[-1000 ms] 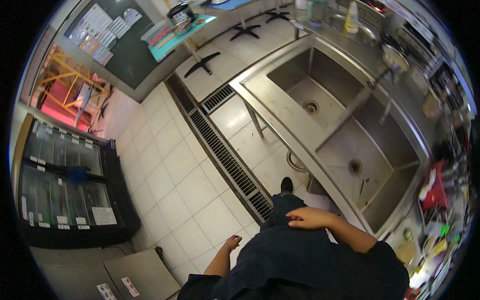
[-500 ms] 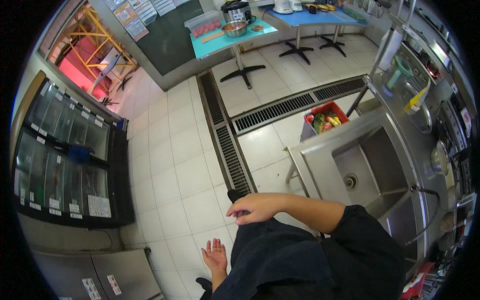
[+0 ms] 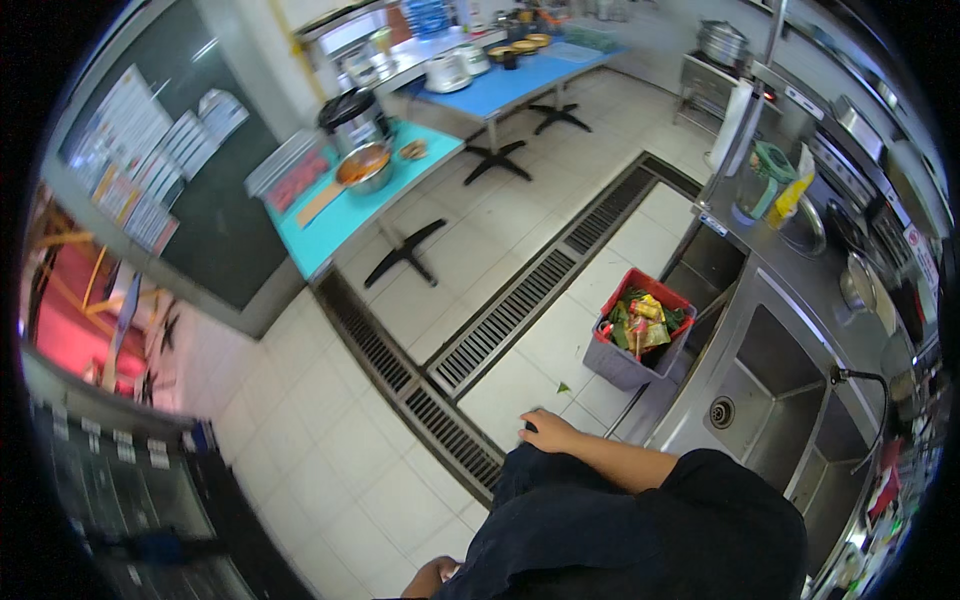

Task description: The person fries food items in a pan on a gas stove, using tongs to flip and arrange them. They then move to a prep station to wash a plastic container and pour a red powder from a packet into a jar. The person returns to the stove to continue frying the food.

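My right hand (image 3: 552, 432) hangs in front of my dark clothing, low in the middle of the view. Its thumb and fingers are apart and hold nothing I can see; a small dark shape shows between them. Low down on the left, my left hand (image 3: 430, 577) is partly cut off by the lower edge and my clothing, so its fingers are hard to make out. Nearest to my right hand is a grey bin with a red rim (image 3: 627, 373), holding green scraps and yellow wrappers. It stands on the floor beside a steel sink (image 3: 690, 440).
A floor drain grate (image 3: 510, 315) crosses the tiles ahead. To the far left, a turquoise table (image 3: 330, 235) carries a metal bowl (image 3: 365, 170), a cooker (image 3: 355, 120) and a plastic tub (image 3: 288, 170). A blue table (image 3: 520, 85) stands behind. A glass-fronted fridge (image 3: 140, 500) is at left.
My view has swung right and moved ahead, so the bin and tables are closer. My left hand has dropped toward the lower edge from an open palm; my right arm now lies further right.
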A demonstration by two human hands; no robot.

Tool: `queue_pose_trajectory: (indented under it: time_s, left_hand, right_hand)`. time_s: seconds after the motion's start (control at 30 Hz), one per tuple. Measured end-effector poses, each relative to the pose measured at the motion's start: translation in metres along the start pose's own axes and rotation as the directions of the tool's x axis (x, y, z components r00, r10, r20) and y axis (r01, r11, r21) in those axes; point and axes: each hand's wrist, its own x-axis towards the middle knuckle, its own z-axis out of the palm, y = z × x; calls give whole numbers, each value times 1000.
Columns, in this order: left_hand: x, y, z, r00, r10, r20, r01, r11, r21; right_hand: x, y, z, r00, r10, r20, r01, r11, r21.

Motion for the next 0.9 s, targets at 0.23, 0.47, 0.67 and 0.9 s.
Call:
queue_pose_trajectory:
  time_s: [0.23, 0.47, 0.67, 0.9]
  left_hand:
    - [44, 274, -56, 932, 359, -53, -320, 883, 344]
    - [150, 476, -67, 952, 299, 68, -305, 947, 104]
    - [178, 667, -34, 963, 238, 127, -267, 905, 331]
    - [221, 896, -25, 978, 119, 172, -202, 749, 632]
  right_hand:
    - [176, 233, 50, 876, 343, 340, -395, 913, 96]
    - [244, 210, -121, 835, 238, 496, -412, 868, 277]
    - [261, 293, -201, 773, 501, 389, -484, 862, -149]
    - [313, 421, -273, 727, 619, 298, -577, 785, -225]
